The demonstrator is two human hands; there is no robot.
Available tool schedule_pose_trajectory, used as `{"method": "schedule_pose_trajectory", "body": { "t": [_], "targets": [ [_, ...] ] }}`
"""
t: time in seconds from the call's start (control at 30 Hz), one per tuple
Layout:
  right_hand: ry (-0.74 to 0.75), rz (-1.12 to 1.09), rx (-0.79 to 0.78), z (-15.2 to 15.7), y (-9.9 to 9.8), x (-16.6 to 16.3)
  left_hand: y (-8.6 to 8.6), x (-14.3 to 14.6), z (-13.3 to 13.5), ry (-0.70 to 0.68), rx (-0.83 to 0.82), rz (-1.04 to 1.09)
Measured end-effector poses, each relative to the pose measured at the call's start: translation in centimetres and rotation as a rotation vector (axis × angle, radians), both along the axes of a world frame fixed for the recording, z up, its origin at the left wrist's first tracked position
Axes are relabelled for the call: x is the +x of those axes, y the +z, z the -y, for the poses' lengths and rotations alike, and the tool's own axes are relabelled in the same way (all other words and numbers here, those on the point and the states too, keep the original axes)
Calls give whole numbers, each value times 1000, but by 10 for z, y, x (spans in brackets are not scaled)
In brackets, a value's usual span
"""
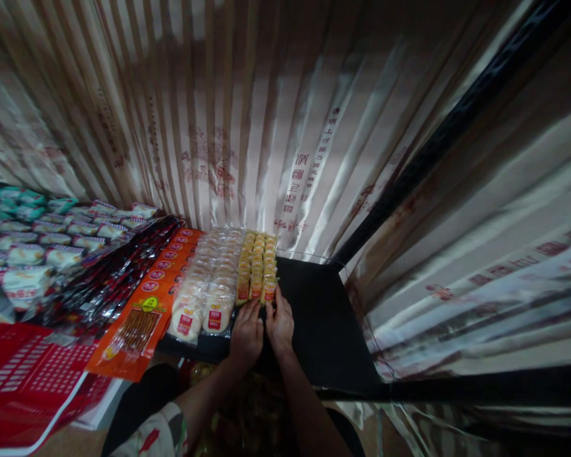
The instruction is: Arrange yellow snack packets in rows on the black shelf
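Note:
Several rows of small yellow snack packets stand overlapped on a black tabletop. At their near end, my left hand touches the lower edge of the front packets, fingers stretched forward. Beside it, my right hand has its thumb at the front and its fingers along the right side of the outermost row. Neither hand visibly lifts a packet; the fingertips are partly hidden. Immediately left of the yellow rows lie two rows of clear-wrapped round white crackers with red labels.
Orange snack bags, dark red-and-black packets, white packets and green packets spread leftward. A red basket stands at lower left. Pleated printed curtains hang behind; a dark pole slants at right.

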State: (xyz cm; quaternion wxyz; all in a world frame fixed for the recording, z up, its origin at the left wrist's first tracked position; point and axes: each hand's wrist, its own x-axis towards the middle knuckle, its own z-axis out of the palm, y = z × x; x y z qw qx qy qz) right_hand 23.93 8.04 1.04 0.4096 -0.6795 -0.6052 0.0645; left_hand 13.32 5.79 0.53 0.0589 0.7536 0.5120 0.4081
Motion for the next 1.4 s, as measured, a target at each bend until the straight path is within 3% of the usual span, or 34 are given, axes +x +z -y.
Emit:
{"method": "schedule_pose_trajectory", "body": {
  "t": [0.2, 0.5, 1.03, 1.4],
  "targets": [
    [-13, 16, -32, -2, -1, 0, 14, -1, 17, 62, -62, 23],
    [-30, 41, -15, -2, -2, -1, -3, 5, 10, 133, -95, 70],
    [-44, 57, -57, -6, -5, 0, 5, 11, 6, 150, -108, -74],
    [-50, 39, -53, -4, 0, -3, 2, 15, 2, 202, -61, -137]
  ]
}}
